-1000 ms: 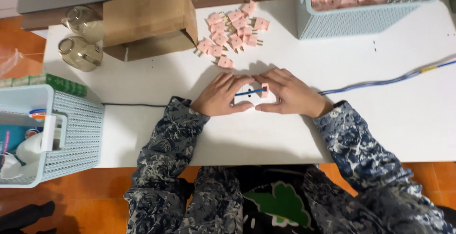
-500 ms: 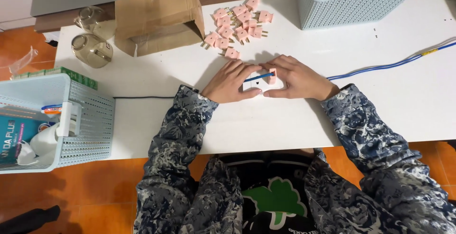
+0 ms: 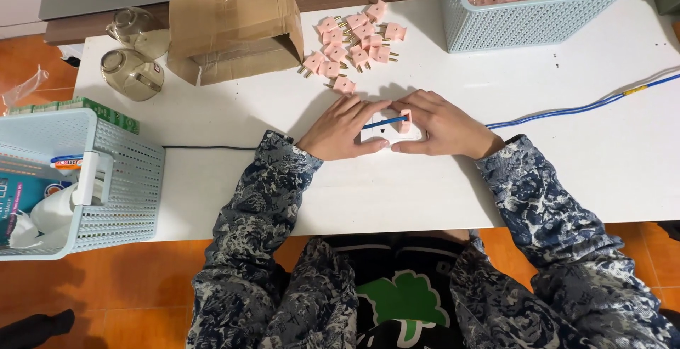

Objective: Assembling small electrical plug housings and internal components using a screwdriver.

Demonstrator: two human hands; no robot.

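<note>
My left hand (image 3: 343, 129) and my right hand (image 3: 439, 126) meet at the middle of the white table (image 3: 354, 193), both wrapped around a small white block (image 3: 375, 131). A pink plug (image 3: 405, 121) sits on the block under my right fingers, and a thin blue rod (image 3: 386, 122) lies across the block between the hands. A loose pile of pink plugs (image 3: 350, 41) with brass pins lies just beyond my hands.
A pale blue basket (image 3: 524, 19) with more pink plugs stands at the back right. An open cardboard box (image 3: 234, 30) and two glass cups (image 3: 134, 72) sit at the back left. Another basket (image 3: 106, 179) hangs over the left edge. A blue cable (image 3: 581, 108) runs right.
My hands stay together on the white block; the view has shifted slightly, so the hands sit a little more to the right and lower in frame.
</note>
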